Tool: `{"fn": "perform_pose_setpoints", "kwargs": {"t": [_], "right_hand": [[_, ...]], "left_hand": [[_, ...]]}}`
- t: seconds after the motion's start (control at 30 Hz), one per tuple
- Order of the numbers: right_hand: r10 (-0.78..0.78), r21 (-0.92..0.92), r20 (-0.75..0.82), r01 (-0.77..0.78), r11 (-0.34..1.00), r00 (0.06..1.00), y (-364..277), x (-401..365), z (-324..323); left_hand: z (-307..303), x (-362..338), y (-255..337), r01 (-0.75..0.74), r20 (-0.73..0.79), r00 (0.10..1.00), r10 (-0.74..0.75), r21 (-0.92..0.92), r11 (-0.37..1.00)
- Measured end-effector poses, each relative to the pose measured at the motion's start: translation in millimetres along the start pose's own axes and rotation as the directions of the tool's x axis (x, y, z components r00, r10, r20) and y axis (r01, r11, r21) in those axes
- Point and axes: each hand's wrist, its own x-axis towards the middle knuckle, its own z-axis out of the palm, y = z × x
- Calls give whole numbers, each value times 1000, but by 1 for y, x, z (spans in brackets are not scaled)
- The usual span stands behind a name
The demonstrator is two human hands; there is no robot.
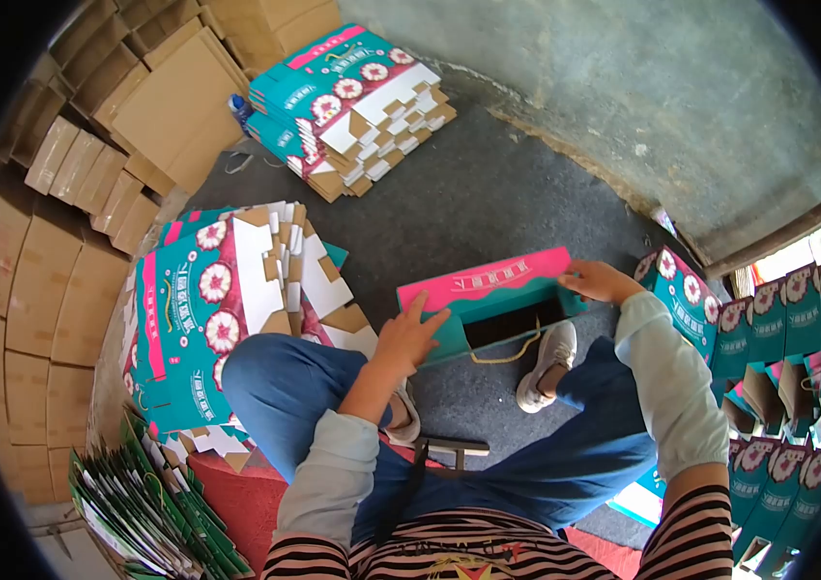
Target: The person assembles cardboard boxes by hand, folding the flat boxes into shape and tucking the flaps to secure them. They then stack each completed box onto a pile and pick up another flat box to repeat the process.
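Observation:
A pink and teal cardboard gift box stands between my feet, with a dark opening facing me. A yellow cord handle loops from its near edge. My left hand rests on the box's left end, fingers spread against the teal card. At the right end, my right hand has its fingers closed on the upper corner, the fingertips bent over the edge.
Stacks of flat printed cartons lie at left and at the back. Green folded bags sit lower left. Plain brown boxes line the left wall. Rows of made-up teal boxes stand at right, beside the concrete wall.

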Motion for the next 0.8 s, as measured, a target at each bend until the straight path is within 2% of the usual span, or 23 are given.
{"fn": "perform_pose_setpoints", "kwargs": {"t": [0.03,0.07,0.17,0.27,0.37,0.5,0.6,0.67,0.77,0.8], "right_hand": [[-33,-63,24,34,997,999,-3,-2,7],[-197,-278,-22,183,943,980,11,7,16],[-187,-436,18,176,883,982,3,13,20],[-324,-441,-14,285,851,946,18,29,26],[-279,-524,-52,212,825,959,15,34,34],[-204,-595,-8,159,788,979,0,32,36],[-177,-610,75,186,770,981,-2,33,32],[-148,-615,127,195,764,981,-3,33,29],[66,-443,293,74,893,954,-36,6,5],[15,-391,317,116,913,948,-29,6,5]], "left_hand": [[-1,-1,2,-12,6,1000,12,-7,1000],[-3,-1,2,-19,7,1000,20,-9,1000],[-2,-2,-3,-36,-36,999,34,-55,998],[8,0,-7,-47,-135,990,35,-91,995],[1,4,1,-6,-163,987,-2,-53,999],[-7,12,7,28,-126,992,-28,0,1000],[5,11,3,12,-272,962,21,119,993],[16,12,-1,11,-279,960,13,84,996],[19,11,-4,13,-277,961,2,54,998],[19,11,-4,13,-275,962,1,47,999]]}}
